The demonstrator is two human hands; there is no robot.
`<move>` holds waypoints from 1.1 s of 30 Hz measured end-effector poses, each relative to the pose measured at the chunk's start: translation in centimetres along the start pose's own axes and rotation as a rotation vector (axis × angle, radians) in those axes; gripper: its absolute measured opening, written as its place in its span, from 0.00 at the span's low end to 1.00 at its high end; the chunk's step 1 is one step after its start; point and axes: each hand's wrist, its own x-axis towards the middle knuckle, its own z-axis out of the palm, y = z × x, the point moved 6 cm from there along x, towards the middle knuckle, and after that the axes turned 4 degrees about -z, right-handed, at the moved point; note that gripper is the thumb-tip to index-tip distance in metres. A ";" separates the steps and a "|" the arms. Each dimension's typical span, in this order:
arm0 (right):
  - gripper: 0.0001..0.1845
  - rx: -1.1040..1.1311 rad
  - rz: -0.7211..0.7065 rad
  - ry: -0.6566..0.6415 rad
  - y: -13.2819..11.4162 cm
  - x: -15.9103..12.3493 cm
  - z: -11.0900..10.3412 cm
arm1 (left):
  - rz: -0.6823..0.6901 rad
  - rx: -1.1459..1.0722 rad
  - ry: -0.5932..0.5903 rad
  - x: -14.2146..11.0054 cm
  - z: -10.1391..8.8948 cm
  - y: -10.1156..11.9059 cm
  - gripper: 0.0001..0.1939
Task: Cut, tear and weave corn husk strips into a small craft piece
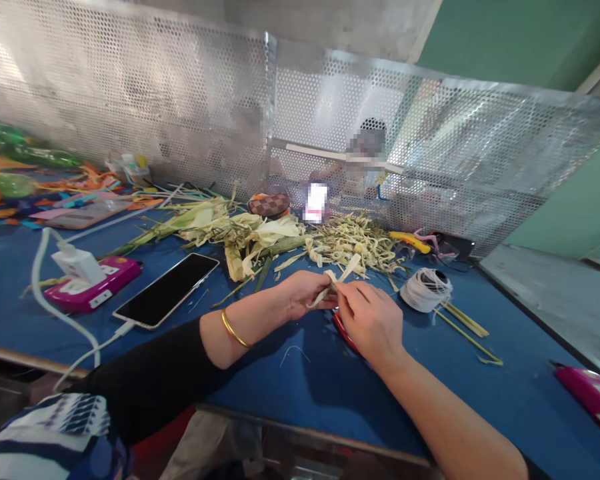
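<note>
Near the middle of the blue table, my left hand [307,293] and my right hand [370,320] meet with closed fingers on a pale strip of corn husk [349,268]. The strip looks folded or knotted between the fingertips, and one end sticks up. A red-handled tool [344,331], perhaps scissors, lies partly hidden under my right hand. Just beyond my hands sits a heap of husk scraps [353,237]. Larger corn husk leaves [215,223] are piled to its left. A spool of white thread [426,290] stands to the right of my right hand.
A phone [167,290] with a charging cable lies left, beside a magenta power strip [93,283]. Thin stalks [467,320] and another power strip [590,397] are on the right. A perforated metal screen [330,100] closes off the back; people are blurred behind it.
</note>
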 end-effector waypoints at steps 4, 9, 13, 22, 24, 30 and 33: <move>0.10 -0.013 0.009 0.038 0.5 0.0 -0.2 | -0.035 -0.026 -0.075 0.0 0.0 0.5 0.13; 0.09 -0.021 -0.053 -0.015 0.3 0.2 0.0 | -0.004 -0.096 -0.102 -0.1 0.0 0.9 0.12; 0.09 -0.041 -0.060 -0.043 0.1 0.3 0.2 | 0.081 -0.041 -0.083 0.0 0.0 1.0 0.12; 0.13 0.038 -0.350 -0.170 -2.4 0.4 1.0 | 0.111 0.060 0.010 0.4 -0.3 0.0 0.12; 0.12 0.096 -0.280 -0.142 -1.8 0.5 0.9 | 0.122 0.067 0.001 0.2 -0.2 0.0 0.11; 0.12 0.487 0.496 0.012 4.4 -0.7 2.1 | 0.123 0.074 -0.075 0.1 0.1 0.2 0.03; 0.15 0.702 0.814 -0.086 5.6 -2.2 4.3 | 0.149 0.087 -0.055 0.4 -0.2 0.2 0.06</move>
